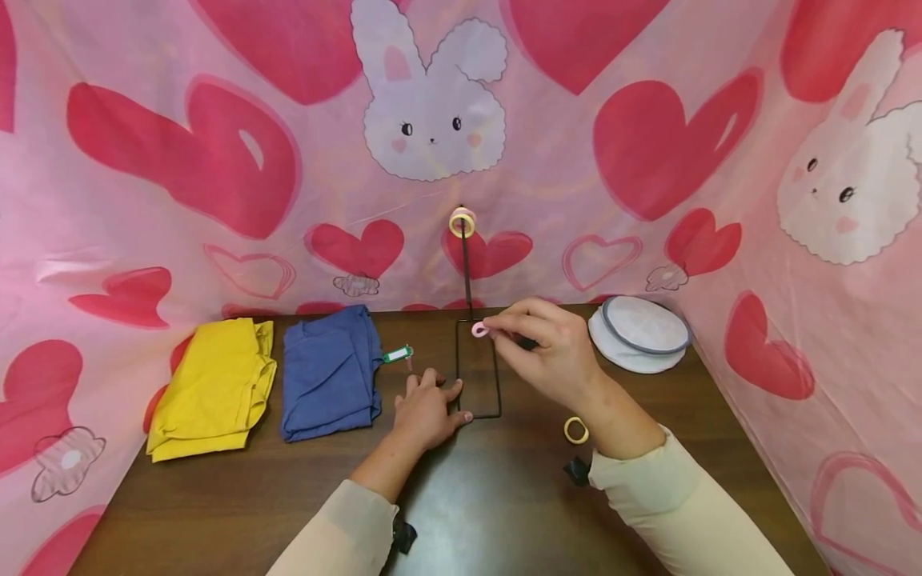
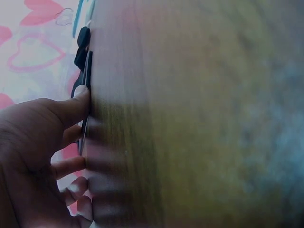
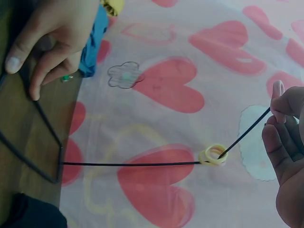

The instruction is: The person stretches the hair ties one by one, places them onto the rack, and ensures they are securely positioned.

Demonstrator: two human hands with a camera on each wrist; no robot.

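A black wire stand rises from a rectangular base on the table, and its rod bends toward the viewer. Yellow and pink rings hang together at the bend. Between thumb and fingertips, my right hand pinches a small pink ring. In the right wrist view that ring overlaps the rod's free end. My left hand rests on the table at the base's near left corner, thumb and forefinger touching the wire, fingers spread. Below the right forearm lies a loose yellow ring.
To the left are a folded blue cloth and a folded yellow cloth. A green key tag lies beside the blue cloth. White round fabric pieces sit at the back right. Pink printed curtains surround the wooden table.
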